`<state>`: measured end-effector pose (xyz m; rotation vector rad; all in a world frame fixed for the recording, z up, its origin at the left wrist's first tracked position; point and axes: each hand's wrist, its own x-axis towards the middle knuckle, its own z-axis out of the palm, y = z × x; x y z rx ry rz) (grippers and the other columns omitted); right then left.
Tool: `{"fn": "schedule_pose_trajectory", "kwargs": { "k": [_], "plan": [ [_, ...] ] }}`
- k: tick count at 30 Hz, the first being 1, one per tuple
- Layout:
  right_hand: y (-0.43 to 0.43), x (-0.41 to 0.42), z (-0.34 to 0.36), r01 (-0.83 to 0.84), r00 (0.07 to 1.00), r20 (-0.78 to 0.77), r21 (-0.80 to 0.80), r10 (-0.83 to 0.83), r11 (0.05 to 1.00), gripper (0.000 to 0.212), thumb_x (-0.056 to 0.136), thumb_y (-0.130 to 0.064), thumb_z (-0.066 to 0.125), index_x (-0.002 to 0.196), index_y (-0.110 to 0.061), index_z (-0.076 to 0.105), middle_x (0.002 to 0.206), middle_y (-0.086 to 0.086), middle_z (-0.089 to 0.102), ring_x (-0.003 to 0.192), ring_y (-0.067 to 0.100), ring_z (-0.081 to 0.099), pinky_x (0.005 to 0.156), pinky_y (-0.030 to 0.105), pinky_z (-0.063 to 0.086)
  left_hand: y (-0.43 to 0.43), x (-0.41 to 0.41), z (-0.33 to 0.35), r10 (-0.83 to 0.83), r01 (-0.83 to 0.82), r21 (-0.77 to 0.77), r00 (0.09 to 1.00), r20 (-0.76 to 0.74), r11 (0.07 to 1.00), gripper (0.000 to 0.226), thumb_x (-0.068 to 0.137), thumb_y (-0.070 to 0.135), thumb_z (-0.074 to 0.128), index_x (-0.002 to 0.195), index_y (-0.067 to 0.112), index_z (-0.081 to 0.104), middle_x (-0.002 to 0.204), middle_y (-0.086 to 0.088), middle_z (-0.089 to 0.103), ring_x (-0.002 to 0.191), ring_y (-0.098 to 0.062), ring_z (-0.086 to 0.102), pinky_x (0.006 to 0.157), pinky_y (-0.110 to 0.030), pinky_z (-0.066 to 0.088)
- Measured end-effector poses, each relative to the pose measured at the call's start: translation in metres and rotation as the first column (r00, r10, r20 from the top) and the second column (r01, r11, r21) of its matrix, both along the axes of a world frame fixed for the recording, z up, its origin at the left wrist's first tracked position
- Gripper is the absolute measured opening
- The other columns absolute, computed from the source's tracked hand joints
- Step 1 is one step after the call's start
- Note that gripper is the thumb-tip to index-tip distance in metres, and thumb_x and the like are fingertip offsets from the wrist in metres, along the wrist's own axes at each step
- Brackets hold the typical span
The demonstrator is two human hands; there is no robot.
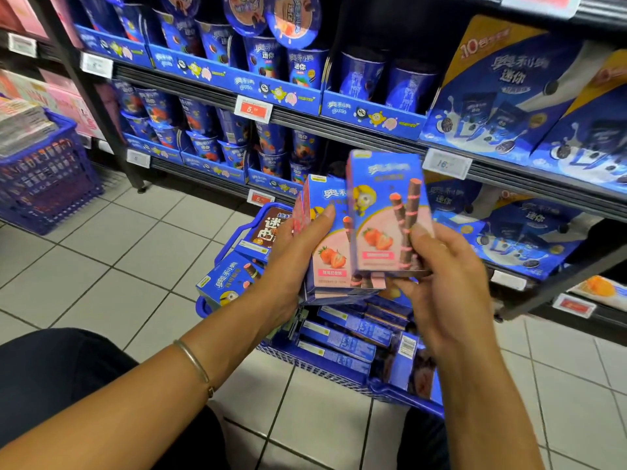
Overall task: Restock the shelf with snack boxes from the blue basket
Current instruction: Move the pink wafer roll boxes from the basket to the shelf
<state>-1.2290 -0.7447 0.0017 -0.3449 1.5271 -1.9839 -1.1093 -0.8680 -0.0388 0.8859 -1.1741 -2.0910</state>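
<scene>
Snack boxes (pixel 330 262), blue-pink cardboard: fanned stack gripped in my left hand (pixel 293 259), may slip; one box (pixel 383 212) pinched by right hand (pixel 441 279).

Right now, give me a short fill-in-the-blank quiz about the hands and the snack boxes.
The fruit printed on the snack box in the right hand is a ___.
The left hand grips a stack of snack boxes; the bracelet is on the ___ wrist.
The basket beneath the hands is ___ in colour.
Missing: strawberry; left; blue.

Two hands (pixel 444 290), two blue baskets (pixel 325 368)
</scene>
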Motion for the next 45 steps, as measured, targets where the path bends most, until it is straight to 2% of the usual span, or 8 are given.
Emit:
{"fn": "schedule_pose_trajectory", "kwargs": {
  "k": [4, 10, 15, 22, 31, 35, 39, 45],
  "plan": [
    [-0.005, 0.012, -0.02, -0.061, 0.991, -0.107, 0.137, 0.076, 0.989, 0.018, 0.093, -0.025, 0.071, 0.108, -0.017, 0.065, 0.088, 0.002, 0.078, 0.077, 0.017, 0.075, 0.065, 0.032, 0.057, -0.002, 0.0, -0.005, -0.015, 0.015, -0.046, 1.0, 0.006, 0.999, 0.058, 0.093, 0.046, 0.074, 0.14, 0.014, 0.062, 0.126, -0.013, 0.075, 0.111, -0.035, 0.075, 0.094, -0.049, 0.062],
    [-0.01, 0.011, -0.03, -0.26, 0.966, 0.025, 0.07, 0.258, 0.963, 0.028, 0.096, -0.017, 0.052, 0.122, -0.014, 0.061, 0.105, 0.007, 0.073, 0.09, 0.028, 0.072, 0.079, 0.052, 0.057, 0.001, -0.001, -0.013, 0.048, -0.02, -0.159, 0.984, 0.174, 0.987, 0.094, 0.063, 0.079, 0.073, 0.142, 0.032, 0.051, 0.126, 0.002, 0.075, 0.112, -0.023, 0.075, 0.102, -0.05, 0.057],
    [-0.014, 0.008, -0.038, -0.273, 0.961, -0.008, 0.148, 0.277, 0.951, 0.03, 0.085, -0.024, 0.05, 0.108, -0.026, 0.069, 0.098, 0.007, 0.069, 0.086, 0.024, 0.067, 0.074, 0.043, 0.051, -0.002, -0.006, -0.02, 0.049, 0.019, -0.217, 0.952, 0.302, 0.976, 0.092, 0.057, 0.097, 0.049, 0.132, 0.043, 0.041, 0.122, 0.016, 0.07, 0.103, 0.003, 0.072, 0.093, -0.024, 0.059],
    [-0.026, 0.001, -0.053, -0.262, 0.965, 0.044, 0.182, 0.258, 0.948, 0.036, 0.079, -0.026, 0.05, 0.11, -0.017, 0.066, 0.096, 0.01, 0.064, 0.088, 0.028, 0.055, 0.077, 0.048, 0.038, -0.01, -0.014, -0.029, 0.03, 0.032, -0.189, 0.947, 0.319, 0.982, 0.102, 0.064, 0.092, 0.054, 0.146, 0.034, 0.045, 0.133, 0.005, 0.07, 0.119, -0.02, 0.071, 0.106, -0.049, 0.054],
    [-0.052, -0.002, -0.07, -0.241, 0.966, 0.119, 0.086, 0.23, 0.967, 0.025, 0.08, -0.019, 0.05, 0.09, -0.029, 0.07, 0.078, 0.001, 0.055, 0.067, 0.017, 0.044, 0.062, 0.033, 0.028, -0.038, -0.023, -0.039, 0.106, -0.006, -0.254, 0.918, 0.383, 0.967, 0.096, 0.06, 0.089, 0.054, 0.141, 0.035, 0.055, 0.12, 0.021, 0.071, 0.103, 0.011, 0.068, 0.089, -0.015, 0.054],
    [-0.061, 0.005, -0.044, -0.215, 0.969, 0.152, 0.152, 0.193, 0.965, 0.03, 0.081, -0.02, 0.047, 0.102, -0.027, 0.067, 0.085, 0.004, 0.054, 0.073, 0.022, 0.048, 0.063, 0.032, 0.034, -0.047, -0.02, -0.018, 0.069, 0.006, -0.184, 0.914, 0.4, 0.983, 0.099, 0.06, 0.087, 0.057, 0.143, 0.033, 0.055, 0.123, 0.017, 0.072, 0.105, 0.002, 0.072, 0.085, -0.02, 0.059],
    [-0.067, 0.017, 0.011, -0.231, 0.967, 0.168, 0.244, 0.193, 0.942, 0.024, 0.084, -0.019, 0.049, 0.097, -0.027, 0.067, 0.087, 0.003, 0.06, 0.077, 0.02, 0.057, 0.065, 0.032, 0.044, -0.046, -0.004, 0.031, 0.066, -0.024, -0.111, 0.918, 0.391, 0.994, 0.094, 0.068, 0.081, 0.056, 0.144, 0.027, 0.055, 0.133, 0.007, 0.07, 0.121, -0.016, 0.07, 0.105, -0.046, 0.056],
    [-0.065, 0.044, 0.158, -0.278, 0.947, 0.245, 0.309, 0.206, 0.91, 0.028, 0.078, -0.022, 0.053, 0.101, -0.023, 0.07, 0.087, -0.002, 0.068, 0.082, 0.022, 0.063, 0.082, 0.042, 0.047, -0.039, 0.033, 0.174, 0.04, -0.031, -0.027, 0.9, 0.434, 0.999, 0.102, 0.065, 0.084, 0.055, 0.147, 0.024, 0.052, 0.135, 0.005, 0.07, 0.118, -0.014, 0.071, 0.103, -0.041, 0.057]
  ]
}}
